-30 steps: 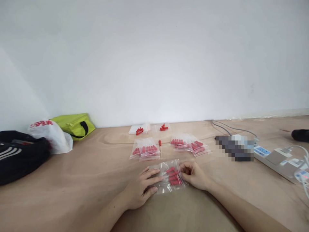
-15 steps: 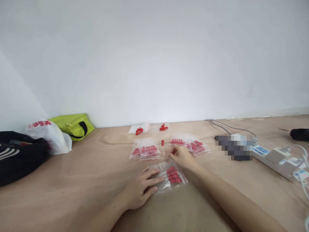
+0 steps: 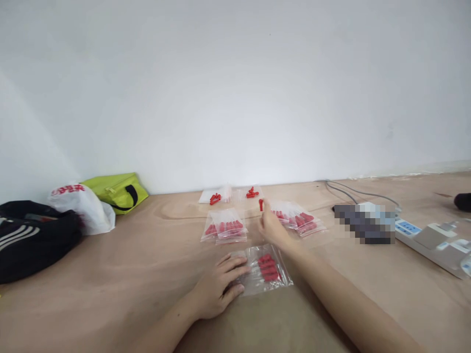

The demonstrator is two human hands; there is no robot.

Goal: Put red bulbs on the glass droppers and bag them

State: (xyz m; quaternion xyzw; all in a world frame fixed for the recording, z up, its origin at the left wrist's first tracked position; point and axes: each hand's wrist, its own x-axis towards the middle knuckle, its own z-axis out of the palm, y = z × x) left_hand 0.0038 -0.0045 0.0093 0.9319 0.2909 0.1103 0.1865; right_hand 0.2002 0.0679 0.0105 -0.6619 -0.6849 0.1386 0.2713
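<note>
The clear plastic bag (image 3: 263, 269) lies flat on the wooden floor, close to the near edge of the view, and it is the bag nearest to the person. It is transparent and a little wrinkled, with a group of small red pieces inside, collected in its right half. Its left edge is under the fingers of the left hand (image 3: 217, 289), which press it down. The small red piece (image 3: 261, 204) is pinched in the fingertips of the right hand (image 3: 270, 226), raised above the floor, farther toward the wall.
</note>
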